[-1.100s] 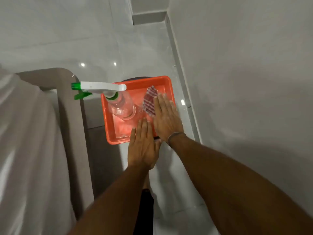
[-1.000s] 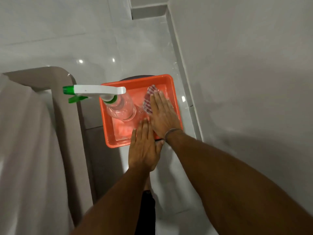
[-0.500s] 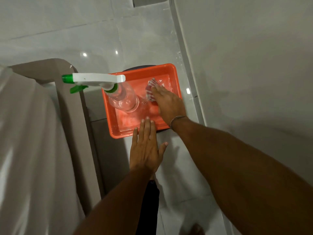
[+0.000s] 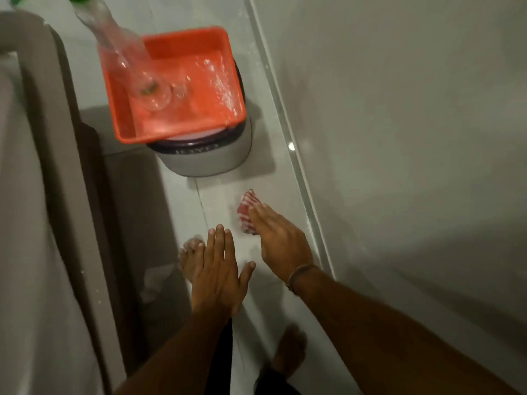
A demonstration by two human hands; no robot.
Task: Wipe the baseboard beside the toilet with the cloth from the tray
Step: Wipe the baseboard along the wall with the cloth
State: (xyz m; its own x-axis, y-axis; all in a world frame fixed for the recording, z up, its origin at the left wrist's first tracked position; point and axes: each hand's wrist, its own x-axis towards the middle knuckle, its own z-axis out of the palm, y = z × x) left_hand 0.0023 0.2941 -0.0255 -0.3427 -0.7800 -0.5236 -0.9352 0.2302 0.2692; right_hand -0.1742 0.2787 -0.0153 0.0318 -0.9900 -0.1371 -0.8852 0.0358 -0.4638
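My right hand [image 4: 281, 240] holds the red-and-white checked cloth [image 4: 247, 212] low over the floor, a short way left of the baseboard [image 4: 302, 178] that runs along the foot of the right wall. The orange tray [image 4: 228, 81] stands on a grey bin further ahead, with no cloth in it. My left hand [image 4: 218, 272] hovers flat, fingers spread and empty, just left of the right hand. The toilet [image 4: 34, 166] fills the left side.
A clear spray bottle [image 4: 125, 49] with a green top stands in the tray. The grey bin [image 4: 211, 161] sits on the floor between toilet and wall. My bare feet [image 4: 189, 260] are on the tiles below my hands.
My right hand has lifted the cloth out of the tray and brought it down and back toward the floor near the baseboard. My left hand came back too. The view has tilted downward.
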